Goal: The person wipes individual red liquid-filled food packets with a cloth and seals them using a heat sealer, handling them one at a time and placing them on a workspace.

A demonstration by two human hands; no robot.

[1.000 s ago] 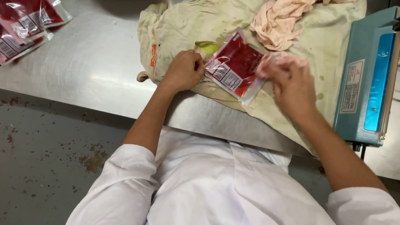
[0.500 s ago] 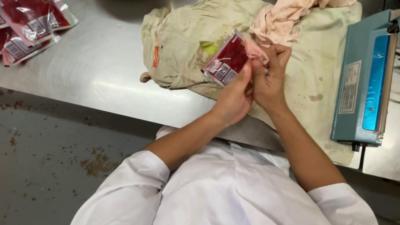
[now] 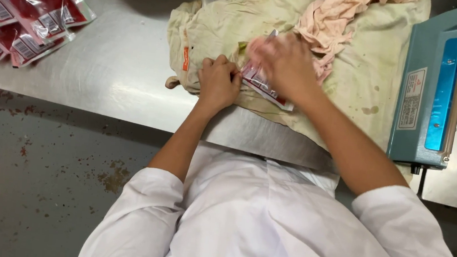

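Red-filled clear pouch (image 3: pixel 263 83) pressed flat on stained cloth (image 3: pixel 356 74), both hands on it.
Left hand (image 3: pixel 219 82) grip pinched shut on pouch's left end; right hand (image 3: pixel 282 61), blurred, lies over its top, grip state unclear. Pouch long axis slants down-right. More filled pouches (image 3: pixel 24 14) piled far left on steel surface (image 3: pixel 115 84); blue heat sealer (image 3: pixel 438 93) right.

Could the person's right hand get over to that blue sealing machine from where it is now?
Probably yes. The right hand rests on the small red pouch on the greenish cloth, and the blue sealer stands just to its right on the same steel table. Only flat cloth lies between.
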